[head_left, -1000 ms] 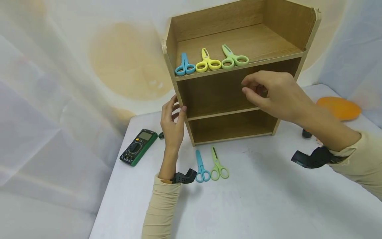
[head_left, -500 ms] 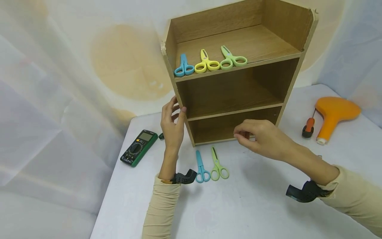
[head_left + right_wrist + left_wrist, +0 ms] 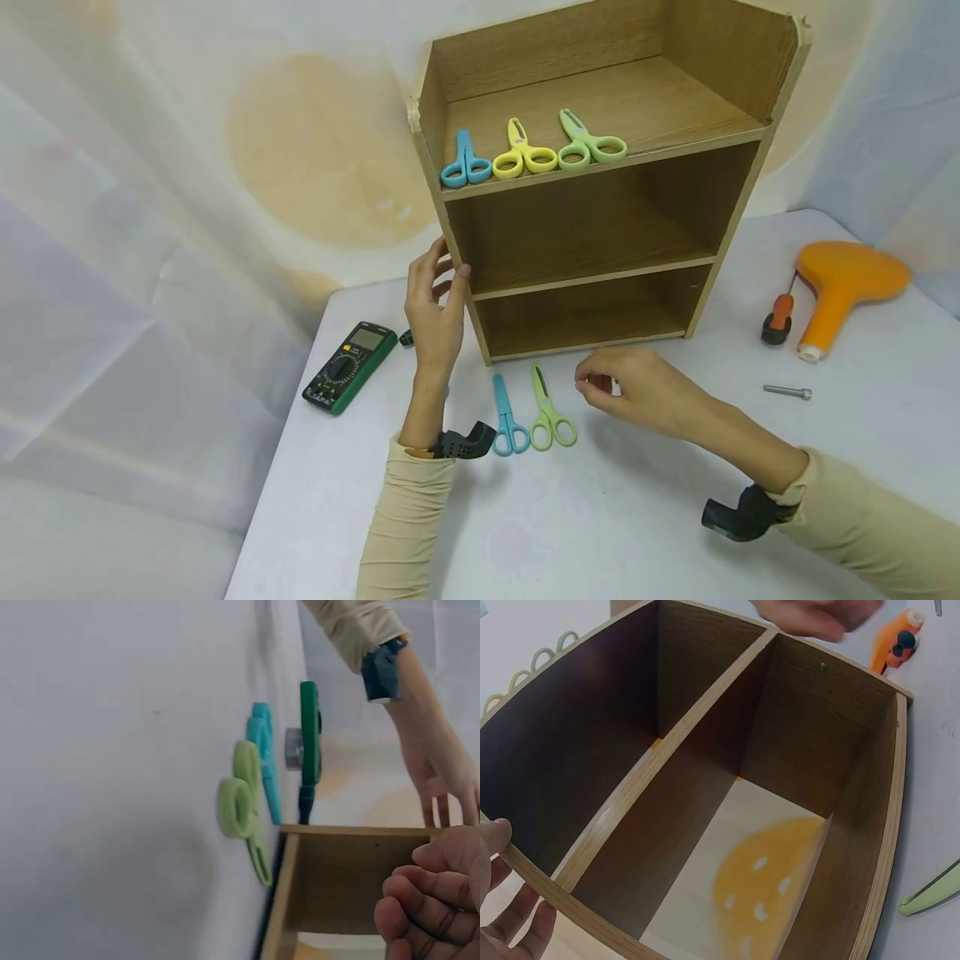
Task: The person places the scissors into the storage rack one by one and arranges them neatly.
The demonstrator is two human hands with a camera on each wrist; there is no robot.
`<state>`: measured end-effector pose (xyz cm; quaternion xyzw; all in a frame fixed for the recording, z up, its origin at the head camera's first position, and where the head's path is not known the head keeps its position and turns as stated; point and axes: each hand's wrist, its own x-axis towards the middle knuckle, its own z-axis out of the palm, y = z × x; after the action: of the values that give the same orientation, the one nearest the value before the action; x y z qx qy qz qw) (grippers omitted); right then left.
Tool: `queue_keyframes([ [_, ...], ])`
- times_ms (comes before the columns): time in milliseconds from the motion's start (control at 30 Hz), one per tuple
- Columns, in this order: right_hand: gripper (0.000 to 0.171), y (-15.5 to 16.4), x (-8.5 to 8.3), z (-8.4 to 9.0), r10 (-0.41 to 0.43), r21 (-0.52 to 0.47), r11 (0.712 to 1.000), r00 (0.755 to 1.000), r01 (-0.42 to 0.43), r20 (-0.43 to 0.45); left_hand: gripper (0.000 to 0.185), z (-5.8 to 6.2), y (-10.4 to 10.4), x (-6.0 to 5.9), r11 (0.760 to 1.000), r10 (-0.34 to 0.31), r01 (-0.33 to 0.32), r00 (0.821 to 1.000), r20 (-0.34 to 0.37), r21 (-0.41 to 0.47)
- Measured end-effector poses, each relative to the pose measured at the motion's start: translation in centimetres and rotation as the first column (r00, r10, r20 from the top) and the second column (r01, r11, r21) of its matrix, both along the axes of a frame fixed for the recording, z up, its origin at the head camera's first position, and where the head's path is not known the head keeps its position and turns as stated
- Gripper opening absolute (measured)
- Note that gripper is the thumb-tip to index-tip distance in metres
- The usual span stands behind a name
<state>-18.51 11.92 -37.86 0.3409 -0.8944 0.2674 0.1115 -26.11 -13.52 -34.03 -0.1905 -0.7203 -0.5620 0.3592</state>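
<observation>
A wooden shelf unit (image 3: 592, 217) stands on the white table (image 3: 600, 517). Blue (image 3: 465, 160), yellow (image 3: 521, 154) and green scissors (image 3: 588, 143) lie on its top shelf. My left hand (image 3: 435, 308) grips the unit's left side wall, and its fingers (image 3: 502, 900) show at that edge. On the table in front lie blue scissors (image 3: 508, 417) and green scissors (image 3: 550, 412). My right hand (image 3: 622, 387) hovers just right of the green pair, fingers loosely curled, holding nothing. The right wrist view shows both pairs, green (image 3: 244, 806) and blue (image 3: 264, 757), beyond my fingers (image 3: 435, 900).
A green multimeter (image 3: 348, 368) lies left of the shelf unit. At the right are an orange hair-dryer-like tool (image 3: 843, 283), a small screwdriver (image 3: 776, 317) and a loose bolt (image 3: 787, 391). White cloth hangs behind and to the left.
My right hand has come down from the front of the upper shelves to just above the table beside the green scissors. The left hand has stayed on the side wall.
</observation>
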Motion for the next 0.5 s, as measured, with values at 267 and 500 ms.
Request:
queue_keyframes([
  [267, 0.002, -0.5, 0.3, -2.2, 0.038, 0.012, 0.999, 0.997, -0.039, 0.068, 0.048, -1.8, -0.7, -1.9, 1.0, -0.007, 0.007, 1.0, 0.004, -0.007],
  [500, 0.005, -1.0, 0.1, -4.1, 0.046, 0.007, 0.999, 0.992, -0.047, 0.116, 0.046, 0.6, 0.1, 0.8, 1.0, -0.011, 0.011, 1.0, 0.01, 0.005],
])
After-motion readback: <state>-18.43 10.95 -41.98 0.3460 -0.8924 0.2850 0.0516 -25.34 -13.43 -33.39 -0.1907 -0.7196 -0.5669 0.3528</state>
